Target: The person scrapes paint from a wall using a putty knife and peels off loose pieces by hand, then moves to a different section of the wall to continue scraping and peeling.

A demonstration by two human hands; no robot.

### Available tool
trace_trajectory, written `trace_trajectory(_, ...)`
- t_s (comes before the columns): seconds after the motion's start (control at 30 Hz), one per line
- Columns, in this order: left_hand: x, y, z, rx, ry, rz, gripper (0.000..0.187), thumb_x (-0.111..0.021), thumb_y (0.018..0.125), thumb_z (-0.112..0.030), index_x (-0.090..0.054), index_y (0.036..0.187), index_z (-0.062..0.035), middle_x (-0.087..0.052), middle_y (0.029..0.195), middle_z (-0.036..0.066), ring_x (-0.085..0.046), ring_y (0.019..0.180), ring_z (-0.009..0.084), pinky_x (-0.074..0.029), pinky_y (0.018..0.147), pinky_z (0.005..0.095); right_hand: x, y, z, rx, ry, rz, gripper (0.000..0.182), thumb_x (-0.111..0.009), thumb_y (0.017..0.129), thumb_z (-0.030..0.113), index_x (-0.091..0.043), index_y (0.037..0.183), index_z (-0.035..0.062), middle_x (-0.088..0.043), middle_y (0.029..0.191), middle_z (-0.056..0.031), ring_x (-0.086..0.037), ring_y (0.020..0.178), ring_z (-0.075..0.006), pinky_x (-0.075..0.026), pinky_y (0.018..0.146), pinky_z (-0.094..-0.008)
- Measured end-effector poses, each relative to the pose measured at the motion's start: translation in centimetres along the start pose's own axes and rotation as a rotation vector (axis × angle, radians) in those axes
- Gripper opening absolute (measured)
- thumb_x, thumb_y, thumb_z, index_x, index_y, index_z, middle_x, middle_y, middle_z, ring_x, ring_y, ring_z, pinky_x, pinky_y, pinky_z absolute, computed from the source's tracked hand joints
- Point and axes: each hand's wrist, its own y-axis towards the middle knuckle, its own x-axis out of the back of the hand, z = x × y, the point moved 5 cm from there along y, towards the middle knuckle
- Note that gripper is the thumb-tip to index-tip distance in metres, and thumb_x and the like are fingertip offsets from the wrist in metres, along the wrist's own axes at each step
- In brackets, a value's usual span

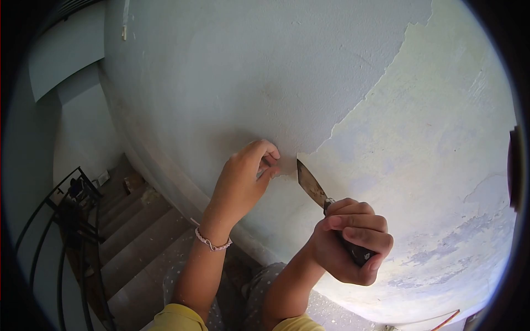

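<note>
My right hand point(353, 240) is wrapped around the dark handle of a scraper point(312, 185) with a worn, stained blade. The blade tip touches the wall at the jagged lower edge of the grey paint layer point(287, 99). Just left of the tip, my left hand point(251, 171) is at the wall with its fingers curled and the thumb close to the index finger. Whether a bit of loose paint is between those fingertips is hard to make out. To the right, a pale, patchy under-layer point(403, 171) of the wall is exposed.
Stairs point(138, 243) run down on the left, strewn with small flakes. A dark metal railing point(61, 243) borders them. Small items point(132, 182) lie on the lower steps. At the bottom right is an orange-red rod point(446, 319). A dark object point(514, 168) is at the right edge.
</note>
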Motion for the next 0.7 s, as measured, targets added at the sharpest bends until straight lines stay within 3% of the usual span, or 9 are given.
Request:
trace_trajectory(0.1, -0.1, 0.1, 0.0, -0.001, -0.004, -0.004, 0.021, -0.067, 0.081, 0.007, -0.056, 0.098, 0.0010, -0.065, 0.093, 0.013, -0.068, 0.085, 0.0260, -0.057, 0.076, 0.0339, -0.5, 0.3, 0.5, -0.003, -0.053, 0.060, 0.042, -0.033, 0.093, 0.034, -0.051, 0.076, -0.0001, -0.051, 0.059, -0.0151, -0.038, 0.038, -0.0170, -0.033, 0.032, -0.0299)
trace_trajectory(0.17, 0.0, 0.2, -0.1, -0.006, -0.019, 0.001, 0.020, -0.067, 0.082, 0.007, -0.056, 0.097, 0.0011, -0.066, 0.092, 0.013, -0.068, 0.085, 0.0261, -0.057, 0.075, 0.0342, 0.0, 1.1, 2.1, 0.049, -0.073, 0.026, 0.043, -0.032, 0.094, 0.034, -0.051, 0.075, 0.0001, -0.051, 0.059, -0.0149, -0.038, 0.038, -0.0172, -0.033, 0.032, -0.0304)
trace_trajectory(0.2, 0.0, 0.2, -0.2, -0.005, -0.018, -0.001, 0.019, -0.067, 0.082, 0.007, -0.056, 0.097, 0.0011, -0.066, 0.092, 0.014, -0.069, 0.085, 0.0261, -0.057, 0.075, 0.0343, 0.5, 1.2, 2.2, 0.061, -0.026, -0.019, 0.043, -0.037, 0.094, 0.031, -0.052, 0.074, -0.0038, -0.053, 0.058, -0.0178, -0.046, 0.038, -0.0217, -0.039, 0.034, -0.0325)
trace_trajectory(0.3, -0.2, 0.0, -0.1, -0.003, -0.028, -0.014, 0.019, -0.066, 0.082, 0.007, -0.056, 0.097, 0.0012, -0.066, 0.092, 0.014, -0.069, 0.085, 0.0260, -0.057, 0.075, 0.0341, 0.4, -0.3, -0.4, 0.017, 0.055, -0.074, 0.044, -0.037, 0.095, 0.032, -0.051, 0.074, -0.0036, -0.053, 0.058, -0.0189, -0.046, 0.038, -0.0222, -0.039, 0.034, -0.0333)
trace_trajectory(0.5, 0.0, 0.3, -0.1, 0.028, -0.032, -0.016, 0.019, -0.066, 0.082, 0.008, -0.056, 0.097, 0.0013, -0.066, 0.092, 0.014, -0.070, 0.085, 0.0255, -0.056, 0.075, 0.0332, 0.3, 0.5, 0.8, 0.030, 0.004, -0.065, 0.044, -0.033, 0.096, 0.034, -0.051, 0.077, -0.0013, -0.052, 0.061, -0.0166, -0.043, 0.039, -0.0202, -0.036, 0.034, -0.0313)
trace_trajectory(0.57, 0.1, 0.3, 0.1, 0.027, -0.032, -0.062, 0.019, -0.068, 0.083, 0.005, -0.058, 0.099, -0.0002, -0.068, 0.088, 0.009, -0.069, 0.084, 0.0183, -0.053, 0.075, 0.0290, 0.5, 0.5, 0.4, 0.033, 0.000, -0.088, 0.043, -0.032, 0.095, 0.035, -0.051, 0.078, 0.0009, -0.051, 0.061, -0.0147, -0.040, 0.038, -0.0178, -0.033, 0.032, -0.0296)
trace_trajectory(0.7, 0.0, 0.4, 0.2, 0.038, 0.000, -0.059, 0.019, -0.067, 0.082, 0.007, -0.057, 0.097, 0.0009, -0.067, 0.091, 0.013, -0.069, 0.083, 0.0237, -0.055, 0.075, 0.0324, 0.9, -0.2, -0.9, -0.029, 0.058, -0.111, 0.042, -0.030, 0.096, 0.035, -0.051, 0.079, 0.0015, -0.050, 0.062, -0.0139, -0.039, 0.040, -0.0176, -0.034, 0.033, -0.0300)
